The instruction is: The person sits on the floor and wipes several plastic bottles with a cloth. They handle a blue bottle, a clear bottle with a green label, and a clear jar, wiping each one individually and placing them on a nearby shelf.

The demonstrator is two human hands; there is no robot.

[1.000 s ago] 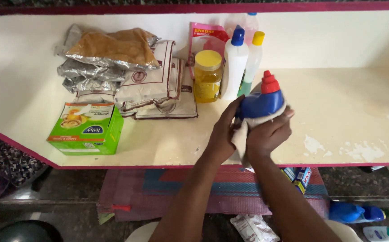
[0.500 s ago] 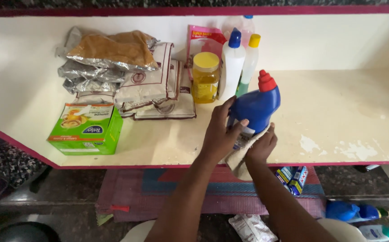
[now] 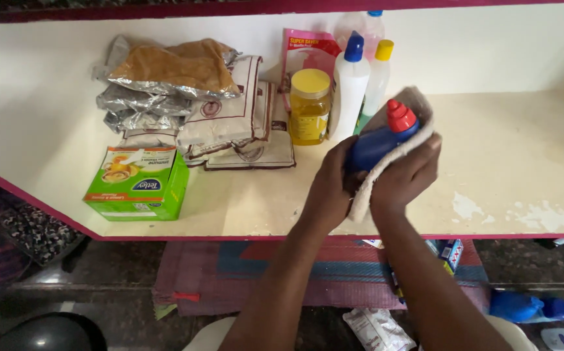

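I look down on a cream shelf (image 3: pixel 522 149) with a magenta front edge and patchy, chipped paint at right. Below it I see a striped mat (image 3: pixel 282 273) on dark stone floor (image 3: pixel 100 299).

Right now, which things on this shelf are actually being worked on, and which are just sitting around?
In hand:
left hand gripping the blue bottle with red cap
right hand pressing a beige cloth over it

Lying about:
green tea box
foil packets
yellow-lidded jar
white bottle with blue cap
pink pouch
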